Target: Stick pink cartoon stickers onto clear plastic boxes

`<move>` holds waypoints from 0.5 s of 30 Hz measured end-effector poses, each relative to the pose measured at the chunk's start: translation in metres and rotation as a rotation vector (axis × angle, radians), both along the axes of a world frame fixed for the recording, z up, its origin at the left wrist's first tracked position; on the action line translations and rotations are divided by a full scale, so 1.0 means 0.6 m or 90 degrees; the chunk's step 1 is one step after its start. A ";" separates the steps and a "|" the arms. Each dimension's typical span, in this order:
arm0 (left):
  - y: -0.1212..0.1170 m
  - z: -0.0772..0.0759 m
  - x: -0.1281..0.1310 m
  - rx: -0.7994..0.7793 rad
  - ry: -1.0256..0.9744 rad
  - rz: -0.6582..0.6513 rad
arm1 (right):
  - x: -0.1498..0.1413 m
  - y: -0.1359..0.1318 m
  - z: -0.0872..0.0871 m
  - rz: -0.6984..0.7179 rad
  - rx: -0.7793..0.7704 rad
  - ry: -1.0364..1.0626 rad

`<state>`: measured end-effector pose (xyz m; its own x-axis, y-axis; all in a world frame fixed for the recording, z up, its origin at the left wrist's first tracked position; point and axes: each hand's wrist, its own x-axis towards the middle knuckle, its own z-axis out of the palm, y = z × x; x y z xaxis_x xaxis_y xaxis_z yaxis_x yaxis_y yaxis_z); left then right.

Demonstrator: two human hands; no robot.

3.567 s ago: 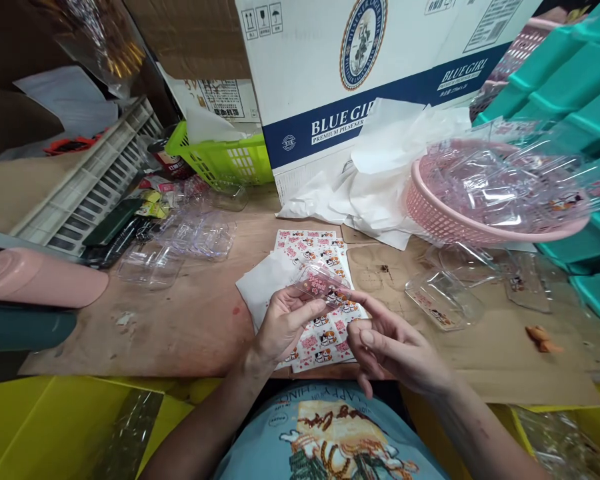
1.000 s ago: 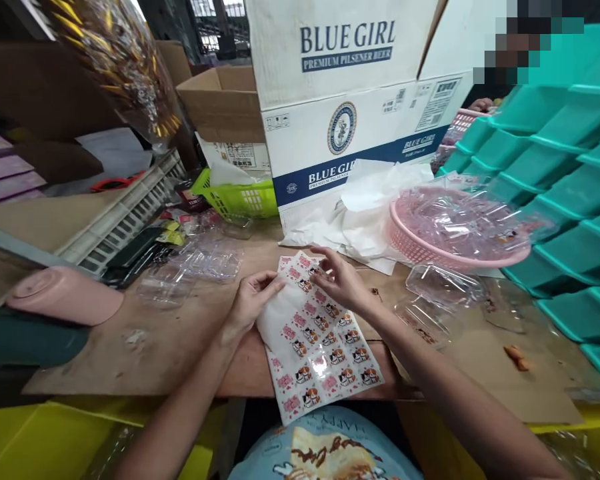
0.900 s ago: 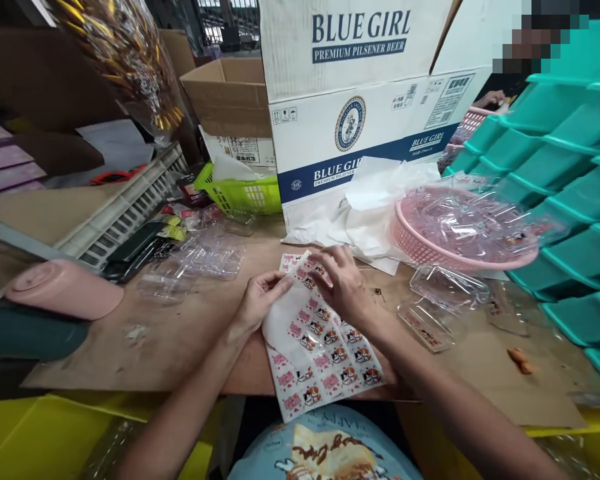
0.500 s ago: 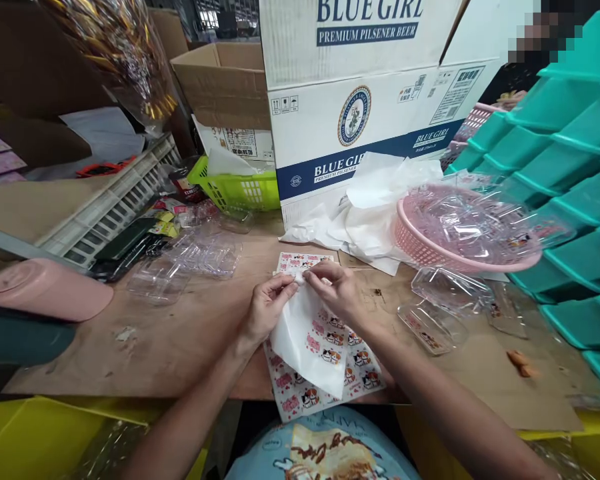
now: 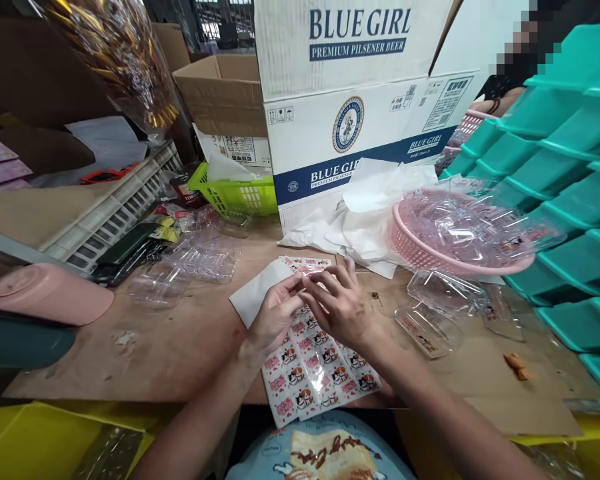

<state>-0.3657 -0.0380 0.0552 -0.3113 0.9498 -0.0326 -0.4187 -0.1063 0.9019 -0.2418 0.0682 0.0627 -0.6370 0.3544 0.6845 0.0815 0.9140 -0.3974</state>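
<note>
A glossy sheet of pink cat stickers [image 5: 315, 373] lies on the wooden table in front of me, reaching over its near edge. My left hand [image 5: 275, 317] and my right hand [image 5: 337, 303] meet over the sheet's far end, fingertips pinched together on its top edge. A white backing paper [image 5: 253, 293] pokes out to the left from under my left hand. Whether a single sticker is between the fingers I cannot make out.
A pink basket [image 5: 420, 250] heaped with clear plastic cases stands at the right, with loose clear cases [image 5: 430, 327] beside it. A Blue Girl carton [image 5: 350, 100], white tissue [image 5: 370, 213], green basket [image 5: 235, 193], teal bins [image 5: 565, 187] and a pink roll [image 5: 50, 293] ring the table.
The white sheet that was folded over the stickers half a second ago is now flipped back to the left. Both hands stay pinched at the sheet's top edge.
</note>
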 end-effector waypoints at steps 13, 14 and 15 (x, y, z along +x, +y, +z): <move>-0.056 -0.001 -0.073 -0.007 0.768 0.373 | 0.030 0.026 0.005 -0.020 -0.551 0.176; -0.066 0.003 -0.101 -0.036 0.876 0.415 | 0.032 0.023 0.008 -0.017 -0.565 0.171; -0.075 0.007 -0.130 -0.074 0.972 0.426 | 0.032 0.020 0.010 -0.005 -0.590 0.159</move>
